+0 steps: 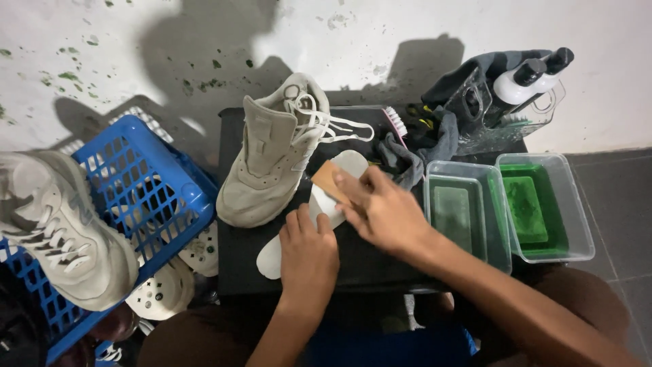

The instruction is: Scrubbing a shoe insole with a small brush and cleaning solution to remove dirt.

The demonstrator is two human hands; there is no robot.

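Far left, shoe (58, 234) perched on blue basket (146, 187), pale perforated soles (163, 292) beneath; second shoe (272, 160) on black table (238, 261), laces loose, insole out; insole (319, 204) flat on table mid-frame, left hand (309, 251) pressing it down, fingers flat, not clenched; right hand (384, 211) gripping wooden brush (326, 178) over insole's upper end; scrubbing seemingly under way, insole not visibly wet or soapy; right, two tubs (506, 211) of green water, bottles (533, 78) behind.
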